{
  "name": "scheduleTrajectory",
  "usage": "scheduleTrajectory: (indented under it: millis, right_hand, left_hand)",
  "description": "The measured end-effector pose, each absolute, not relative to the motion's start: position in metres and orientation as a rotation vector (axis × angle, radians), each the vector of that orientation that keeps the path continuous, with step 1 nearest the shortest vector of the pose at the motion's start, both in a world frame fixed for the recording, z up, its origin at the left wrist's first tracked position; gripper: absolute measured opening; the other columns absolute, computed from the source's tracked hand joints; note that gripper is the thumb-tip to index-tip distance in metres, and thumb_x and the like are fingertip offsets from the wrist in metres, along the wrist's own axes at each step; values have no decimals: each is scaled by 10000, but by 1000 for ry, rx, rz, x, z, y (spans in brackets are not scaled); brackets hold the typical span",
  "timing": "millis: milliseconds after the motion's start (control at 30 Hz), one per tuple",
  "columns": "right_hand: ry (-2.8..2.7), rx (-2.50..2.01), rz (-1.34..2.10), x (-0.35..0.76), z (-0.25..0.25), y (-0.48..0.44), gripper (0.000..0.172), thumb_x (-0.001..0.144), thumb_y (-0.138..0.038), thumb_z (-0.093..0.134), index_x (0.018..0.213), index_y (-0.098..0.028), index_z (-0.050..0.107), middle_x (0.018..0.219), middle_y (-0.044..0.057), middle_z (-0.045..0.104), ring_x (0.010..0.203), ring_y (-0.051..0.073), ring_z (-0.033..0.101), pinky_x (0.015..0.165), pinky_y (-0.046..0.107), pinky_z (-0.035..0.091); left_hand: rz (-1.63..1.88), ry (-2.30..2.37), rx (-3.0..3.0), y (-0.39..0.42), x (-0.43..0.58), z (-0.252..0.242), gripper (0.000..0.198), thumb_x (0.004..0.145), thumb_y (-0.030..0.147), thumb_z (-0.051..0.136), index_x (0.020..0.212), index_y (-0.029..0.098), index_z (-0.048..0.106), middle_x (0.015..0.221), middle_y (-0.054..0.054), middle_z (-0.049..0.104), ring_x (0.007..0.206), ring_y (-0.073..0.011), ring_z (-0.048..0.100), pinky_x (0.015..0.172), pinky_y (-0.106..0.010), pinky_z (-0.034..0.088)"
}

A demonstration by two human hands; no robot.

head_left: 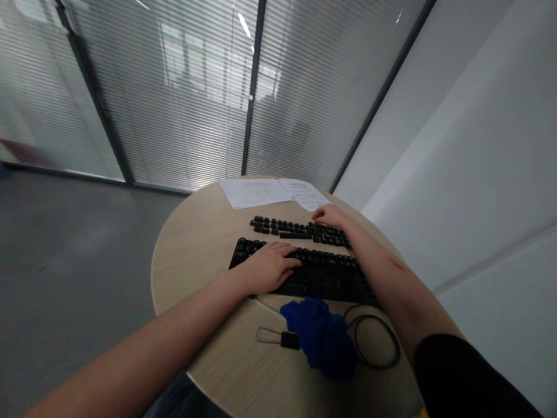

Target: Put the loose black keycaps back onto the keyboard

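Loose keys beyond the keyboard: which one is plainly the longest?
The long bar in the row nearest the keyboard; the other loose keys are far shorter.

Papers (256, 193): white printed sheets, side by side, far end of the desk (183, 249)
Glass partition (178, 52): far side, dark posts (248, 133), slatted blinds (195, 133)
Wall (478, 145): white, right side
Floor (87, 261): grey, left side

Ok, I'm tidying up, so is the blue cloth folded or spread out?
Neither: the blue cloth is bunched up, its creased surface forming an uneven heap on the table.
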State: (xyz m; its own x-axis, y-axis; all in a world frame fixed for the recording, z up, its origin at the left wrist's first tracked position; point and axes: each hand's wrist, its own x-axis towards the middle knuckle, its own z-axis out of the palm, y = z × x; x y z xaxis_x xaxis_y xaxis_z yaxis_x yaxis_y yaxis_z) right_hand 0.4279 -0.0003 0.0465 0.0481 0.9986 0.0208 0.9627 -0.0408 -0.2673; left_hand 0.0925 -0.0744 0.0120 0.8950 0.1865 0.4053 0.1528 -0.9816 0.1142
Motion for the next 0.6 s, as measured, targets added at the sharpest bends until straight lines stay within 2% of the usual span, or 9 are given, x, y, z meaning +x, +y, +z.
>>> scheduleTrajectory:
  millis: [300,433,600]
  right_hand:
    - [-2078,-2038,365,425,37,8,153,773,-93,741,900,-150,803,859,40,798,795,146,708,751,217,517]
    - [-2020,-2022,288,419,42,9,173,806,-122,727,970,-129,783,909,64,791,836,147,701,793,231,515]
    - [-1936,-1825,189,399,59,-33,187,838,-189,703,1012,-145,754,929,65,768,843,165,684,789,275,521]
  left_hand:
    - [712,322,2877,-66,88,18,336,971,253,532,1263,243,698,1325,-118,653,1183,-287,631,1049,-477,488]
    - [728,401,2829,-60,84,21,375,977,240,481,1293,221,681,1286,-125,671,1163,-290,632,1038,-484,494]
    - [771,560,2731,-48,78,20,407,919,153,449,1227,219,706,1198,-90,712,1121,-257,640,1038,-444,493]
